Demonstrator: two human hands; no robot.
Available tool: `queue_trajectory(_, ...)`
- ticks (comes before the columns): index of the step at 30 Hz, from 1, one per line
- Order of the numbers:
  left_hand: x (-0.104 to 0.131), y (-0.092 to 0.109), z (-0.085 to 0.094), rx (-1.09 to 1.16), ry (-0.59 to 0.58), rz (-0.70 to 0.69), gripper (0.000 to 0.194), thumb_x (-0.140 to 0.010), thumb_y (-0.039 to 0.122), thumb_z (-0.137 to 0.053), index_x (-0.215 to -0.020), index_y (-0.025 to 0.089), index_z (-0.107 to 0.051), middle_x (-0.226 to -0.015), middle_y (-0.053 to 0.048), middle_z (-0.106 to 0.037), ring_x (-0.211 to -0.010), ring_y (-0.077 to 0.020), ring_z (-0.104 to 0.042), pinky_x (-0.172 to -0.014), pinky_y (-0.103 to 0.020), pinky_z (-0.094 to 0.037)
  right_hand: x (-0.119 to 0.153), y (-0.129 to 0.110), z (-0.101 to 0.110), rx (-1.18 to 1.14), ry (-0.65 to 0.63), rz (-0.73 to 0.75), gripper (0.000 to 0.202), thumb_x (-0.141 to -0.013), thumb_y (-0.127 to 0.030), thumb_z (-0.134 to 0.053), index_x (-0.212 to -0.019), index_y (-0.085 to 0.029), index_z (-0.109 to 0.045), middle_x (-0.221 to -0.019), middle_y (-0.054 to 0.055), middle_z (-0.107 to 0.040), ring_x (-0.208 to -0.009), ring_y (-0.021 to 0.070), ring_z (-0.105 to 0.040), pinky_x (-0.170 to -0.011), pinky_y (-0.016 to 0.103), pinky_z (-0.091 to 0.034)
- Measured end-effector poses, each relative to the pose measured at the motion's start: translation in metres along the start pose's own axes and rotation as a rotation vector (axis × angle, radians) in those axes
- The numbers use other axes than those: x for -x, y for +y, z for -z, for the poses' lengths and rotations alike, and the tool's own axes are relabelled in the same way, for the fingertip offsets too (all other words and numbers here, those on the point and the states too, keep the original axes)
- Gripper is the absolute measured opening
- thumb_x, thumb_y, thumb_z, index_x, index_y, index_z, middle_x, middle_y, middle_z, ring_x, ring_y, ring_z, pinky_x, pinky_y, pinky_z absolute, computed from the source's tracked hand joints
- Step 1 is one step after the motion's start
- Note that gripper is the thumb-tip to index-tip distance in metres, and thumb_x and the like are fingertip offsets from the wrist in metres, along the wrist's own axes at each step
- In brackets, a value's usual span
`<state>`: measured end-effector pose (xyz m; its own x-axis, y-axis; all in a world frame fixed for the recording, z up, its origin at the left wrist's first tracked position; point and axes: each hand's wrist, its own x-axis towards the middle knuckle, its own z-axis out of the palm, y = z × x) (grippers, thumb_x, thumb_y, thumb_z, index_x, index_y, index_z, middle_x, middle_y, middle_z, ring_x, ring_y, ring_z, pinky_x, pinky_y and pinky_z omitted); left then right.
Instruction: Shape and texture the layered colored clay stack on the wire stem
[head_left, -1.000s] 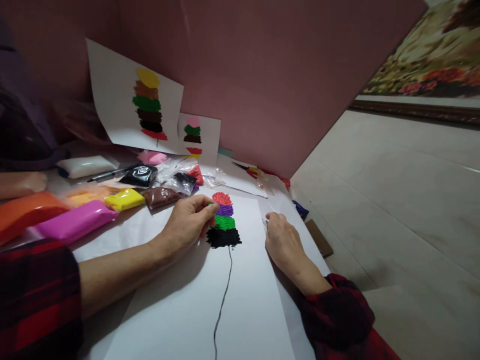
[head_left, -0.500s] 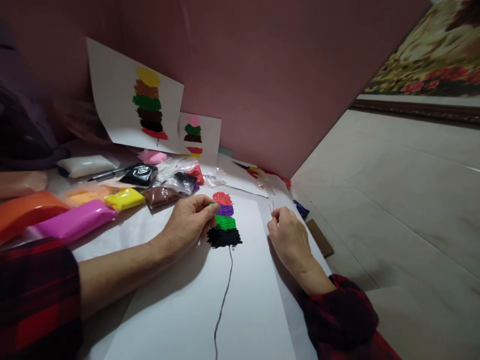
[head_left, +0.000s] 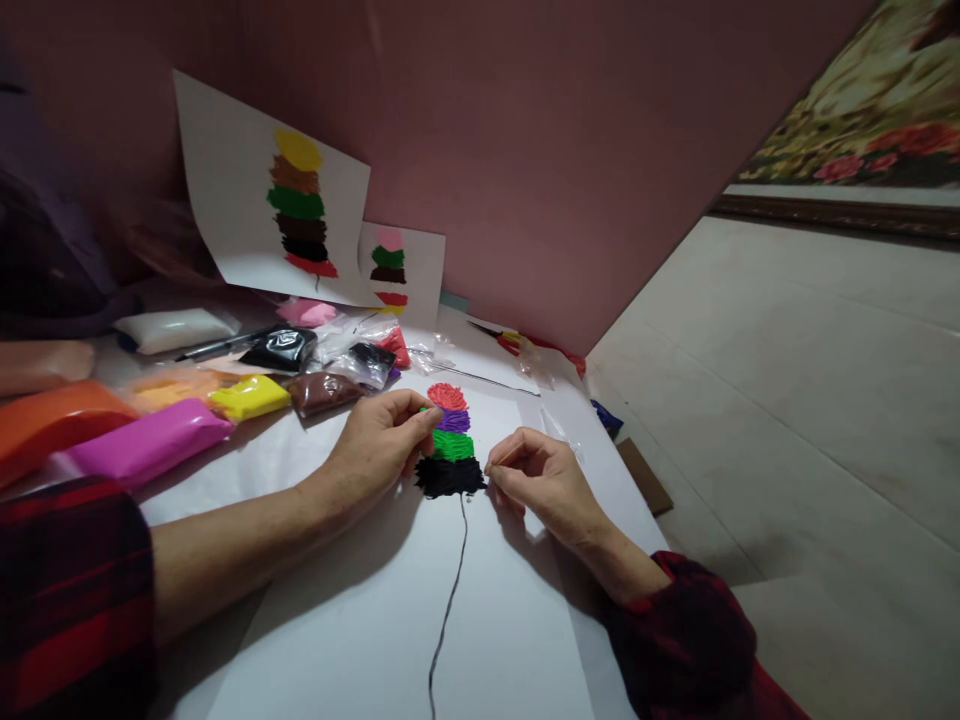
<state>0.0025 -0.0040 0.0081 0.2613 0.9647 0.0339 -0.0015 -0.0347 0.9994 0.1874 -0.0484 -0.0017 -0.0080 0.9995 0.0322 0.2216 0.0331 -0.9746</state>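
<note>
On a white sheet of paper [head_left: 405,610] stands a stack of textured clay bands: red on top [head_left: 448,398], then purple [head_left: 456,421], green [head_left: 454,445] and black [head_left: 451,477]. A thin dark line [head_left: 452,600] runs down from the black band. My left hand [head_left: 382,435] is closed in a pinch at the left side of the stack, with a speck of bright green clay showing at its fingertips. Beside the black band's right edge, my right hand [head_left: 547,480] pinches thumb and finger together. Whatever lies between those fingertips is too small to make out.
Clay packets lie at left, including magenta [head_left: 154,440], orange [head_left: 60,430], yellow [head_left: 250,398] and brown [head_left: 324,393]. Two sheets with coloured stacks [head_left: 225,200] lean on the pink wall. A thin metal rod [head_left: 487,378], scissors [head_left: 508,341] and clear plastic [head_left: 562,432] lie behind.
My right hand has moved left from the paper's right edge to the black band, uncovering clear plastic. The thin upright thing at its fingertips no longer shows. My left hand has stayed in place.
</note>
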Motion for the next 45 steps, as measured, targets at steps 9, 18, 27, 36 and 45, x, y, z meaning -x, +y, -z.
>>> queue_trajectory(9,-0.0021,-0.0001,-0.0008,0.008,0.006,0.012,0.02,-0.082,0.023,-0.058,-0.065,0.017,-0.052,-0.046,0.007,-0.052,-0.031,-0.0044,-0.039,-0.032,-0.016,-0.029,0.0006,0.0011,0.001,-0.007,-0.061,0.0,0.009,-0.067,-0.014,-0.06,-0.07,-0.019,-0.053,-0.045,-0.007,-0.056,-0.034,0.0087,-0.049,-0.034,0.018,-0.039)
queue_trajectory(18,-0.0003,0.0021,-0.0006,-0.006,0.004,0.015,0.02,-0.083,0.022,-0.057,-0.064,0.017,-0.051,-0.045,0.008,-0.051,-0.031,-0.0045,-0.039,-0.033,-0.016,-0.029,0.0004,0.0039,0.0015,0.019,-0.048,-0.011,0.011,-0.064,-0.01,-0.053,-0.07,-0.019,-0.052,-0.045,-0.008,-0.054,-0.034,0.0068,-0.044,-0.034,0.017,-0.037)
queue_trajectory(27,-0.002,-0.0015,0.0,-0.012,-0.006,-0.008,0.02,-0.083,0.024,-0.058,-0.066,0.016,-0.052,-0.046,0.008,-0.052,-0.032,-0.0042,-0.04,-0.034,-0.016,-0.03,0.0035,0.0028,0.0038,0.109,-0.106,-0.004,0.009,-0.071,-0.011,-0.051,-0.076,-0.019,-0.053,-0.053,-0.006,-0.052,-0.042,0.0079,-0.045,-0.039,0.019,-0.032)
queue_trajectory(36,-0.0021,-0.0004,0.0003,-0.01,-0.011,0.008,0.02,-0.085,0.021,-0.056,-0.066,0.016,-0.052,-0.045,0.009,-0.051,-0.032,-0.0033,-0.039,-0.033,-0.015,-0.029,0.0037,0.0032,0.0032,0.193,-0.119,0.05,0.011,-0.071,-0.009,-0.05,-0.075,-0.019,-0.054,-0.056,-0.005,-0.05,-0.045,0.0074,-0.041,-0.042,0.02,-0.031)
queue_trajectory(45,-0.0015,-0.0007,0.0008,-0.009,-0.013,0.017,0.019,-0.085,0.02,-0.056,-0.067,0.015,-0.052,-0.045,0.009,-0.051,-0.032,-0.0031,-0.039,-0.033,-0.014,-0.03,0.0057,-0.0003,0.0035,0.272,-0.112,0.049,0.013,-0.072,-0.008,-0.049,-0.075,-0.019,-0.053,-0.057,-0.005,-0.05,-0.044,0.0076,-0.042,-0.043,0.021,-0.03)
